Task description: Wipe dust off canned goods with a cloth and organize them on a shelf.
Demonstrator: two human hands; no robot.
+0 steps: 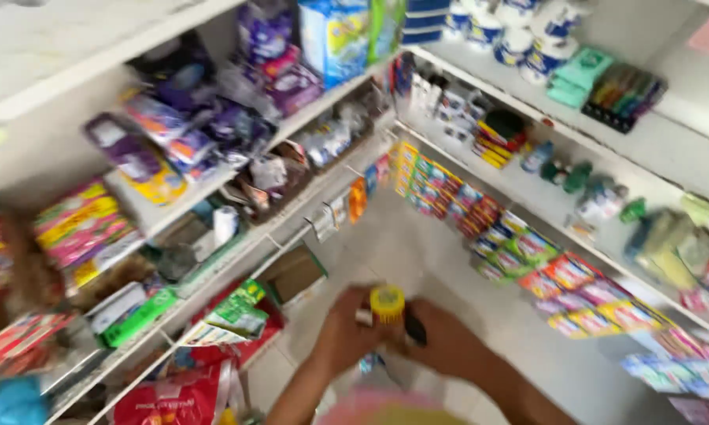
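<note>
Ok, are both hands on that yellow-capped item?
Yes, the left hand and right hand both close around the yellow-capped item between them.

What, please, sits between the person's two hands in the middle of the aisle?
In the head view, a small object with a yellow ribbed cap sits between the left hand and the right hand; both touch it. Blur hides what it is.

Both bare forearms rose from the bottom edge of the view and met near its lower middle. The left hand (345,330) was curled, its back toward the camera and its fingers closed around something held between the two hands. The right hand (446,340) sat just beside it, touching or nearly touching, fingers folded inward in a similar closed grip. Motion blur hid the individual fingertips.
</note>
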